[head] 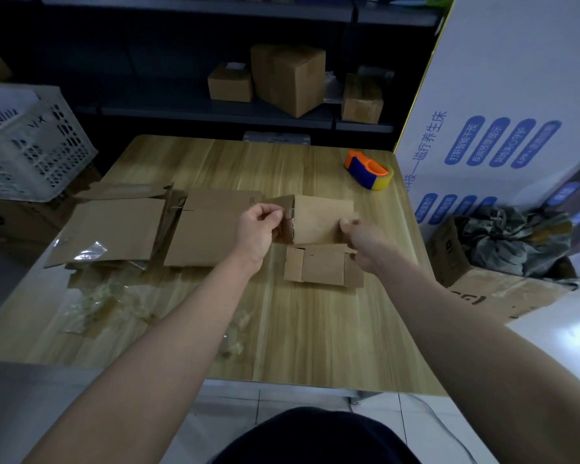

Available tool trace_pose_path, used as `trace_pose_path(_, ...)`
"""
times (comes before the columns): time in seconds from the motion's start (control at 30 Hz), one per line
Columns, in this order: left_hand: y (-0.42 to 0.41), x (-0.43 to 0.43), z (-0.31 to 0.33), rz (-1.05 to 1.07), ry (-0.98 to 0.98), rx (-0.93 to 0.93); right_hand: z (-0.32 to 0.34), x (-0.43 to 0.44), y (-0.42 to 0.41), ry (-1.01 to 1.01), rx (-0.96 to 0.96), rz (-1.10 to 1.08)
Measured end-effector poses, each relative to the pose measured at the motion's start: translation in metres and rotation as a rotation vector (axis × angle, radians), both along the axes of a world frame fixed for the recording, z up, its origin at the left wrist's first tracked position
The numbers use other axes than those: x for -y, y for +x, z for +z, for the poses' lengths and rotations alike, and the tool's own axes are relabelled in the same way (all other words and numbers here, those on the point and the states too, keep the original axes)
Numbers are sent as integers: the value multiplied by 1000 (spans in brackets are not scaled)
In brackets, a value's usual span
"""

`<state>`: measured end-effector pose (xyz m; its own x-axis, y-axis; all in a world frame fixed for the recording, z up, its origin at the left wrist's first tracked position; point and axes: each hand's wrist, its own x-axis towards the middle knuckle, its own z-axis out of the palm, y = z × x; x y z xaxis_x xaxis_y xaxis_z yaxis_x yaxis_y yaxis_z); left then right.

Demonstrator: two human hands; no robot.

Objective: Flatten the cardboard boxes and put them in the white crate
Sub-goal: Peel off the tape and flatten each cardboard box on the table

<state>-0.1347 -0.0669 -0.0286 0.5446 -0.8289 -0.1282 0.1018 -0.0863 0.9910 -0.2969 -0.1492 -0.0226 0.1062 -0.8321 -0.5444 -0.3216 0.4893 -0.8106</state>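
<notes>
The wooden table (315,329) holds flat cardboard sheets (114,229) on the left, a small squashed box (322,266) in the middle, a tape roller (369,170) far right, and maybe crumpled clear tape (108,303) near the front left

A single head camera is looking forward and down. It is sitting close above the bench (282,329), facing the shelves (215,112).

We log this as a stockroom or packing area: dark metal shelving (215,112) holding sealed cardboard cartons (288,78), a tape dispenser (369,170) on a wood-grain table (315,329), a white perforated crate (37,152), and a tall printed shipping carton (499,105).
</notes>
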Motion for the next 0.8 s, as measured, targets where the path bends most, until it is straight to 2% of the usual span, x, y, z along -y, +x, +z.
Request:
trace_pose_path(0.07,-1,2,-1,-3,35,81,-1,-2,3,-203,-236,167)
trace_pose_path(0.17,-4,5,-3,-1,87,186,13,-10,18,-561,-425,544)
trace_pose_path(0.23,-7,7,-3,-19,94,227,17,-15,28,-714,-602,787)
trace_pose_path(0.3,-12,7,0,-51,90,253,13,-16,33,-822,-755,912)
trace_pose_path(0.4,-14,5,4,-65,69,228,6,-16,31,-929,-806,896)
trace_pose_path(0.5,-15,3,12,-111,59,116,4,-17,28,-985,-745,835)
trace_pose_path(0.63,-14,9,12,-85,115,158,2,-16,28,-964,-668,798)
trace_pose_path(0.8,1,8,2,73,95,0,3,-3,14,-883,-473,612)
